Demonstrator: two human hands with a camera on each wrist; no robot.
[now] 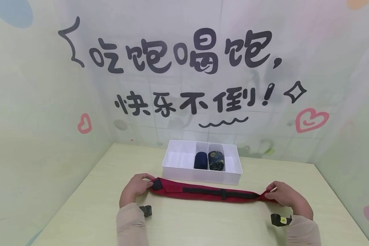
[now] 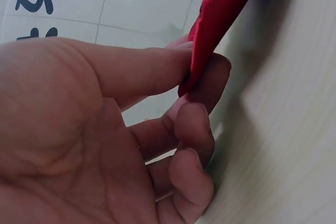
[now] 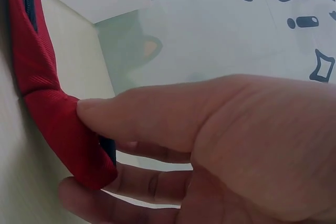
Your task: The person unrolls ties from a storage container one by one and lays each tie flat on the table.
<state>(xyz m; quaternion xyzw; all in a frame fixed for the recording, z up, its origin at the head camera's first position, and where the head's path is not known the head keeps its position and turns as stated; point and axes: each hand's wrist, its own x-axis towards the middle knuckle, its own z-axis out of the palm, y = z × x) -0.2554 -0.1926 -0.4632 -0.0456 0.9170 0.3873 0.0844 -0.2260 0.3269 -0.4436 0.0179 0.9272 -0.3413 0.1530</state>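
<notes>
2 apparently finished: navy roll (image 1: 201, 160) and floral roll (image 1: 216, 160), inside the white divided box (image 1: 200, 175). Outstanding: red necktie (image 1: 175, 193), unrolled; my left fingers (image 2: 193, 124) and right fingers (image 3: 155, 183) pinch its ends.

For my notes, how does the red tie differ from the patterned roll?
The red tie stretches between left hand and right hand; the patterned roll is coiled. The tie is outside the white box; the roll, inside. The tie is mainly red; the roll, dark with yellowish marks. Both look like fabric.
</notes>
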